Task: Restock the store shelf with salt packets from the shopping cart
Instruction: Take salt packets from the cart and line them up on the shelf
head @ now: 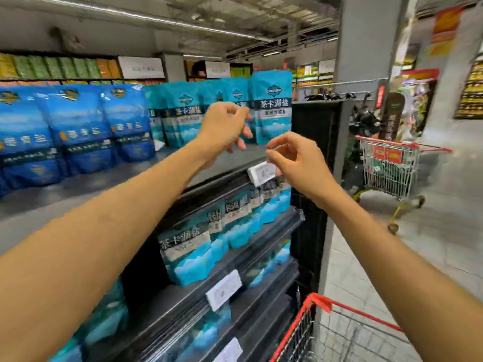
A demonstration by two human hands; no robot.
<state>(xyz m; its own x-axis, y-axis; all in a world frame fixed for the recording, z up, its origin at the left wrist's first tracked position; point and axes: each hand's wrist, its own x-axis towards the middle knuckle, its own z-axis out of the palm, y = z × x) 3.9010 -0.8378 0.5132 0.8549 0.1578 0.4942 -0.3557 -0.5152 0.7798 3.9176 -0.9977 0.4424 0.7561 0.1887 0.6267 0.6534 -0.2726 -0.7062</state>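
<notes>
salt packets (270, 105): upright on top shelf (230, 163)
left hand (224, 126): fingers loosely curled, holding nothing
right hand (292, 158): same, near packets

Upright teal salt packets (270, 105) on the top shelf: glossy plastic film, smooth, faint sheen on the faces; darker blue pouches (78, 126) to their left look the same shiny film. Dark grey shelf board (230, 163): smooth, matt metal-like surface, with a white price tag holder (262, 173) of smooth plastic on its front edge. Near shopping cart (300, 338): bare metal wire mesh, red coated rim with a slight gloss.
</notes>
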